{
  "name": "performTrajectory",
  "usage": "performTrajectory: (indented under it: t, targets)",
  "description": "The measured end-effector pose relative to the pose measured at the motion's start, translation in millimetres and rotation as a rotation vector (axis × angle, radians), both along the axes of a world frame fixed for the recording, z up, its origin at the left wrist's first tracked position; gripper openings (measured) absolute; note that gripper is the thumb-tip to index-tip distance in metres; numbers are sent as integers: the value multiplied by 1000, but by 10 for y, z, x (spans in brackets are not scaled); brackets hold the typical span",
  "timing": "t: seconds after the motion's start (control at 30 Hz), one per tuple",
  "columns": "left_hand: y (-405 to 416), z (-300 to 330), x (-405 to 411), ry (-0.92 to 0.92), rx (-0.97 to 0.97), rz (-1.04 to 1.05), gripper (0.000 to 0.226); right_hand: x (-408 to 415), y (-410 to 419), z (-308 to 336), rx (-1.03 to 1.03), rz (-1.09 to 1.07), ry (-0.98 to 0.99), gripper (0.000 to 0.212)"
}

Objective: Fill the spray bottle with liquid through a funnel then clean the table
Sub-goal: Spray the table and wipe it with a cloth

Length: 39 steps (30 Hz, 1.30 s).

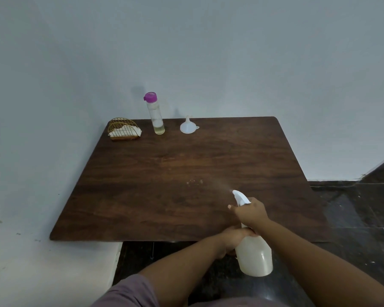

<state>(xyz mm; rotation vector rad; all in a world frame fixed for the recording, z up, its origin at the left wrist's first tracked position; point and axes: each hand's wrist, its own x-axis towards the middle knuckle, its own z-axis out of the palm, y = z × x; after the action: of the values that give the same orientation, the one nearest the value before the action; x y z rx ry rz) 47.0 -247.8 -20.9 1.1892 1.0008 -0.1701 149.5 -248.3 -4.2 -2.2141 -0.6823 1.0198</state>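
Note:
The white translucent spray bottle (254, 255) is held tilted over the near right edge of the dark wooden table (164, 185). My right hand (249, 212) is closed around its trigger head, whose nozzle points left and away. My left hand (235, 239) grips the bottle's shoulder from the left. A faint mist runs from the nozzle toward small droplets (194, 181) on the tabletop. The white funnel (188, 126) lies upside down at the back of the table. Next to it stands a clear tall bottle with a purple cap (155, 114), with a little yellowish liquid at its bottom.
A gold wire holder with white tissues (123, 129) sits at the table's back left corner. The table stands against a pale wall at the back and left. Dark tiled floor (353, 207) lies to the right and below the near edge.

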Motion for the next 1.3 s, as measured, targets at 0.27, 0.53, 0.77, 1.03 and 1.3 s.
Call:
performTrajectory:
  t: [0.27,0.53,0.77,1.03,1.3]
  targets:
    - [-94,-3,95,3,70,-100,43,51,-219,-30,82,-101,34,30]
    - [-112,45,142,-13,132,-146,44,92,-321,72,119,-55,-2,40]
    - [156,304,181,-28,226,-222,43,228,-196,299,197,75,148,62]
    - [989,784,196,-59,381,-367,55,453,215,355,265,212,325,128]
    - [1949,863,398,-28,547,-222,64,553,1048,267,217,483,-298,113]
